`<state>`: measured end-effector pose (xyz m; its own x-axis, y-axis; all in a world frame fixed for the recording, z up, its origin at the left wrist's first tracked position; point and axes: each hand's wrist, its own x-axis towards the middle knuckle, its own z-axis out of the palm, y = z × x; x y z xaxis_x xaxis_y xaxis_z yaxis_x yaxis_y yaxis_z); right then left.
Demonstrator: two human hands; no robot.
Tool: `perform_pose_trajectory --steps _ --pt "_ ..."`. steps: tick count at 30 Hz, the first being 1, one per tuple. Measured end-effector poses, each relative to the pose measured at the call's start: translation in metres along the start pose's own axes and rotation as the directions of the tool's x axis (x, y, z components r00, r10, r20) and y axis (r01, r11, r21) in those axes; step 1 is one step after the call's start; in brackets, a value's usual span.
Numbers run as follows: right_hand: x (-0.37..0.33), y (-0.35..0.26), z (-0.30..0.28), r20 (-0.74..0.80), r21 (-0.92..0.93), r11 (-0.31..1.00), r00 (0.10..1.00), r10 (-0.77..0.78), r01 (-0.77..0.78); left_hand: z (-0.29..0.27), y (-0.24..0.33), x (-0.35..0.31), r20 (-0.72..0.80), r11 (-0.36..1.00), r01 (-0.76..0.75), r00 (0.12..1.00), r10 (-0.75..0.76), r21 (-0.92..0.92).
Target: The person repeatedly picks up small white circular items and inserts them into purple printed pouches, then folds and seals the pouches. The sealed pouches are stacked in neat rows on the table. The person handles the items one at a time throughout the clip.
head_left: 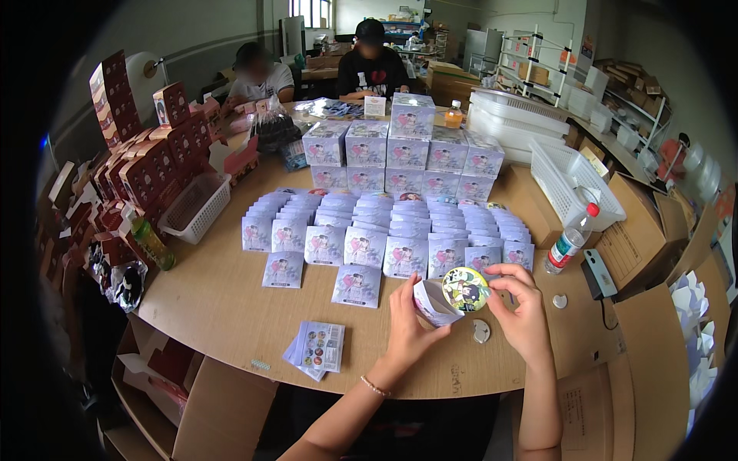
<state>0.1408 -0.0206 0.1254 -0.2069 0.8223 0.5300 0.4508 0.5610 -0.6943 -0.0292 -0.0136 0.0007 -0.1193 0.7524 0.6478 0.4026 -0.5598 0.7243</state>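
My left hand (pixel 413 329) grips a small lavender paper packet (pixel 434 309), its mouth spread apart. Between thumb and fingers, my right hand (pixel 526 311) pinches a round badge (pixel 464 290) with a yellow-green rim and a cartoon figure. The badge sits at the packet's mouth; whether its lower edge is inside, I cannot tell. Below my right hand lies a silvery round piece (pixel 482 331), with another silvery disc (pixel 560 301) further right. Rows of upright lavender packets (pixel 365 246) stand ahead, and one single packet (pixel 357 286) lies nearer. Flat packets (pixel 321 347) overlap at the left front.
Lavender boxes (pixel 411 115) are stacked behind the rows. On the right stand a red-capped bottle (pixel 570 240), a white basket (pixel 569 180) and a cardboard box (pixel 642 230). Red boxes (pixel 150 165), another basket (pixel 196 209) and a green bottle (pixel 152 242) occupy the left. Two people sit opposite.
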Motion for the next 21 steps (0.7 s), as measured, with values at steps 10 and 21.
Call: perform_pose_trajectory --steps 10,21 --pt "-0.003 0.009 0.028 0.019 -0.204 0.976 0.997 -0.078 0.081 -0.001 0.002 0.001 -0.043 0.996 -0.07 0.996 0.073 0.06" --pt "-0.016 0.005 0.042 0.03 -0.232 0.957 0.984 -0.174 0.176 -0.001 0.003 0.0 -0.089 0.996 -0.051 0.994 0.058 0.079"
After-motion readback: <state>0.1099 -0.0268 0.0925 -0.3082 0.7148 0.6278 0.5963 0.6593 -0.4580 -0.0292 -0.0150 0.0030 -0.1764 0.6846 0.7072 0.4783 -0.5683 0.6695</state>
